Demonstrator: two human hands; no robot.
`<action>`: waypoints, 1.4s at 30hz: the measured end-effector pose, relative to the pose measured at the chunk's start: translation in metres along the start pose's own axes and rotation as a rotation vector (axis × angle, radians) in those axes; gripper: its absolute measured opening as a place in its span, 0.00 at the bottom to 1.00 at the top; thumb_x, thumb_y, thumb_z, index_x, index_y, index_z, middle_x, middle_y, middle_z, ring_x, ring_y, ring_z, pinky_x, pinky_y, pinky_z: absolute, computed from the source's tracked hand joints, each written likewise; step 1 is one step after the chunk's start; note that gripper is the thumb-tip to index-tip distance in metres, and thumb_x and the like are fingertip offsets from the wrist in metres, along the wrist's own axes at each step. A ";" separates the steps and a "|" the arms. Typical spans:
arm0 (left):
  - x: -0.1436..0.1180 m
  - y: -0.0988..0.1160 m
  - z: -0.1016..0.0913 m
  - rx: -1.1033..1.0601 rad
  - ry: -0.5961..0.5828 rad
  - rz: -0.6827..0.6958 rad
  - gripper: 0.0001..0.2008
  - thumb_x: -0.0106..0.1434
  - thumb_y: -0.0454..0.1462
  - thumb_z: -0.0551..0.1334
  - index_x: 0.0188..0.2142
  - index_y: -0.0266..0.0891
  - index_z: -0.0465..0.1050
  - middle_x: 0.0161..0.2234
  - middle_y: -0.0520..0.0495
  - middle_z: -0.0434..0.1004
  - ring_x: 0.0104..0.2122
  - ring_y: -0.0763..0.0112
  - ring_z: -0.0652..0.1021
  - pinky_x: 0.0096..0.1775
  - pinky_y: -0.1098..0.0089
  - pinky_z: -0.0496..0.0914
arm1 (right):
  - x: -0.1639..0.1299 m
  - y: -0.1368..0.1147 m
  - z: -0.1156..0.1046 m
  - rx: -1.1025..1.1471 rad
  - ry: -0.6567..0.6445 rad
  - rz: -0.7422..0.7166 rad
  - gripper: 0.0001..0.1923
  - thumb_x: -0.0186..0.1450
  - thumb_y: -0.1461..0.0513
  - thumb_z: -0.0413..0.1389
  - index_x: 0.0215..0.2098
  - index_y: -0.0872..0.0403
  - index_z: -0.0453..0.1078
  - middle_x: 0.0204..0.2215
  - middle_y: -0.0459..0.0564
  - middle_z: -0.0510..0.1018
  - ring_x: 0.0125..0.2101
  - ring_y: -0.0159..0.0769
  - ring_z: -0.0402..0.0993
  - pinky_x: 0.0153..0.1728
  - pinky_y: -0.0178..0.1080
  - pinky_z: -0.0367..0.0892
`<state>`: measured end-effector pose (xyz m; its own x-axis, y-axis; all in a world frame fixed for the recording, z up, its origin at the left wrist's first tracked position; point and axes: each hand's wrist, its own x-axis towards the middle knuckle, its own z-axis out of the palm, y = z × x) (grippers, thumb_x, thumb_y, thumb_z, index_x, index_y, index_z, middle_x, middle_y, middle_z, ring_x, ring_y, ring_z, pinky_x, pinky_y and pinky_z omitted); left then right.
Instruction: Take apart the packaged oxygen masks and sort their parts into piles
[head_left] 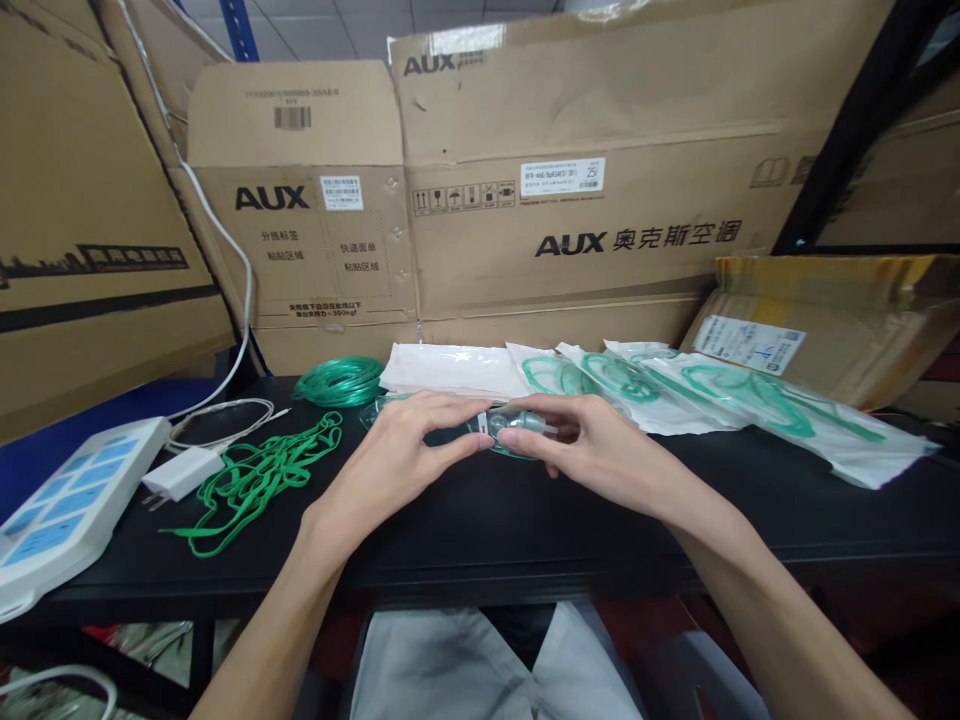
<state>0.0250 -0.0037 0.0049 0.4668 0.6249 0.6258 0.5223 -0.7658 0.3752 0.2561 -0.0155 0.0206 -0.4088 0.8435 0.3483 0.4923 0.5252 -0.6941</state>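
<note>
Both hands are meeting over the middle of the tabletop (525,520), the left hand (390,465) and right hand (592,445) pinching a small mask part (504,428) between them. Left of them, loose straps (255,480) are lying, with a charger (184,472) and a power strip (67,510) toward the left edge. A coil of tubing (339,380) and a row of sealed bags (712,400) are lying along the back edge, and cardboard boxes (600,180) are standing behind.

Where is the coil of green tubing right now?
In the head view, the coil of green tubing lies on the black table, left of the stack of clear bags, behind the left hand.
</note>
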 end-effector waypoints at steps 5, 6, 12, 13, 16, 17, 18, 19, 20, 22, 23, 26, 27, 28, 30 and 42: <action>-0.001 -0.001 -0.001 -0.021 -0.007 -0.021 0.15 0.68 0.44 0.68 0.53 0.48 0.80 0.52 0.50 0.84 0.52 0.59 0.81 0.56 0.63 0.72 | 0.001 0.002 0.000 -0.048 0.054 -0.010 0.21 0.70 0.47 0.57 0.52 0.50 0.80 0.33 0.47 0.83 0.27 0.34 0.73 0.32 0.37 0.67; -0.001 -0.002 -0.001 -0.031 -0.011 -0.025 0.15 0.67 0.44 0.68 0.53 0.48 0.80 0.52 0.50 0.83 0.52 0.60 0.80 0.56 0.64 0.71 | 0.001 0.003 0.001 -0.063 0.055 -0.024 0.20 0.70 0.47 0.58 0.51 0.50 0.80 0.35 0.46 0.83 0.28 0.34 0.73 0.33 0.37 0.67; 0.000 -0.004 -0.002 -0.033 -0.081 -0.040 0.13 0.68 0.41 0.68 0.52 0.48 0.79 0.52 0.52 0.83 0.53 0.62 0.79 0.55 0.66 0.70 | 0.001 0.004 0.005 -0.153 0.027 -0.015 0.15 0.68 0.50 0.60 0.47 0.49 0.77 0.36 0.45 0.81 0.32 0.36 0.72 0.34 0.37 0.63; 0.000 -0.004 -0.001 -0.026 -0.077 -0.042 0.13 0.68 0.40 0.68 0.52 0.48 0.79 0.51 0.52 0.83 0.53 0.62 0.79 0.55 0.65 0.70 | 0.001 0.003 0.005 -0.153 0.032 -0.003 0.16 0.69 0.49 0.59 0.47 0.49 0.78 0.35 0.46 0.81 0.32 0.36 0.72 0.34 0.37 0.63; 0.000 -0.004 -0.001 -0.008 -0.054 -0.051 0.13 0.68 0.41 0.68 0.51 0.47 0.79 0.51 0.52 0.83 0.52 0.61 0.80 0.55 0.65 0.70 | 0.002 0.002 0.005 -0.161 0.054 0.047 0.19 0.70 0.47 0.55 0.44 0.51 0.78 0.33 0.47 0.81 0.31 0.37 0.73 0.34 0.38 0.63; 0.000 -0.004 -0.002 -0.012 -0.048 -0.056 0.13 0.67 0.41 0.68 0.51 0.47 0.79 0.51 0.51 0.83 0.52 0.61 0.80 0.55 0.65 0.71 | 0.002 0.003 0.005 -0.169 0.059 0.063 0.19 0.70 0.47 0.55 0.44 0.51 0.78 0.33 0.47 0.81 0.31 0.38 0.73 0.34 0.39 0.63; 0.000 -0.003 -0.003 -0.024 -0.040 -0.059 0.13 0.67 0.41 0.68 0.51 0.47 0.79 0.50 0.51 0.83 0.51 0.60 0.81 0.54 0.65 0.71 | 0.001 0.004 0.005 -0.180 0.060 0.072 0.19 0.70 0.46 0.56 0.44 0.51 0.78 0.33 0.47 0.81 0.32 0.38 0.73 0.34 0.39 0.63; 0.000 -0.003 -0.004 -0.045 -0.032 -0.059 0.13 0.67 0.41 0.68 0.51 0.47 0.79 0.50 0.51 0.83 0.51 0.60 0.81 0.54 0.65 0.71 | 0.001 0.006 0.005 -0.195 0.051 0.073 0.18 0.69 0.47 0.57 0.45 0.50 0.77 0.34 0.47 0.81 0.33 0.39 0.74 0.35 0.39 0.64; 0.000 -0.002 -0.005 -0.070 -0.024 -0.058 0.14 0.67 0.40 0.68 0.52 0.47 0.79 0.51 0.51 0.83 0.51 0.61 0.81 0.55 0.65 0.71 | 0.000 0.008 0.006 -0.213 0.025 0.068 0.17 0.68 0.47 0.59 0.47 0.48 0.77 0.36 0.47 0.81 0.35 0.40 0.74 0.37 0.39 0.64; 0.000 0.000 -0.007 -0.124 -0.014 -0.055 0.14 0.67 0.39 0.67 0.53 0.47 0.78 0.51 0.51 0.82 0.51 0.62 0.80 0.55 0.66 0.71 | -0.002 0.013 0.008 -0.243 -0.071 0.055 0.16 0.67 0.50 0.61 0.50 0.45 0.75 0.41 0.47 0.81 0.42 0.43 0.75 0.42 0.41 0.66; 0.000 0.000 -0.008 -0.148 -0.015 -0.056 0.15 0.67 0.39 0.67 0.53 0.48 0.78 0.52 0.52 0.82 0.51 0.63 0.80 0.55 0.67 0.70 | -0.004 0.016 0.010 -0.251 -0.122 0.053 0.16 0.67 0.51 0.62 0.52 0.43 0.75 0.44 0.48 0.80 0.45 0.44 0.75 0.44 0.41 0.66; -0.001 0.002 -0.009 -0.202 -0.034 -0.060 0.14 0.68 0.38 0.66 0.53 0.48 0.77 0.53 0.52 0.81 0.52 0.65 0.79 0.56 0.68 0.70 | -0.007 0.022 0.015 -0.242 -0.205 0.056 0.16 0.68 0.52 0.61 0.53 0.41 0.74 0.51 0.48 0.79 0.51 0.46 0.73 0.50 0.43 0.65; -0.001 0.003 -0.010 -0.213 -0.040 -0.059 0.13 0.69 0.38 0.66 0.53 0.48 0.77 0.52 0.52 0.81 0.53 0.65 0.79 0.56 0.68 0.69 | -0.008 0.023 0.016 -0.236 -0.207 0.057 0.15 0.68 0.52 0.60 0.53 0.41 0.73 0.52 0.48 0.78 0.52 0.46 0.73 0.51 0.44 0.65; -0.001 0.003 -0.010 -0.220 -0.042 -0.060 0.12 0.69 0.38 0.66 0.51 0.47 0.78 0.52 0.52 0.81 0.53 0.65 0.78 0.56 0.67 0.69 | -0.009 0.024 0.017 -0.231 -0.205 0.056 0.16 0.68 0.52 0.60 0.54 0.41 0.73 0.52 0.48 0.78 0.53 0.47 0.72 0.51 0.44 0.65; 0.000 0.003 -0.012 -0.231 -0.031 -0.069 0.10 0.68 0.39 0.66 0.49 0.46 0.77 0.50 0.50 0.82 0.53 0.64 0.78 0.56 0.66 0.69 | -0.009 0.024 0.017 -0.226 -0.208 0.059 0.16 0.68 0.52 0.60 0.54 0.41 0.72 0.52 0.49 0.78 0.54 0.48 0.72 0.52 0.45 0.65; -0.059 -0.028 -0.045 0.134 -0.292 -0.220 0.09 0.71 0.44 0.62 0.35 0.45 0.76 0.53 0.47 0.78 0.52 0.59 0.78 0.53 0.62 0.70 | -0.010 0.020 0.016 -0.262 -0.250 0.036 0.14 0.71 0.55 0.57 0.54 0.43 0.70 0.53 0.50 0.77 0.55 0.47 0.70 0.53 0.45 0.64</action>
<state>-0.0495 -0.0261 -0.0119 0.5061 0.8040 0.3121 0.7125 -0.5937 0.3740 0.2577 -0.0153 -0.0072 -0.5468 0.8256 0.1390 0.6767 0.5336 -0.5073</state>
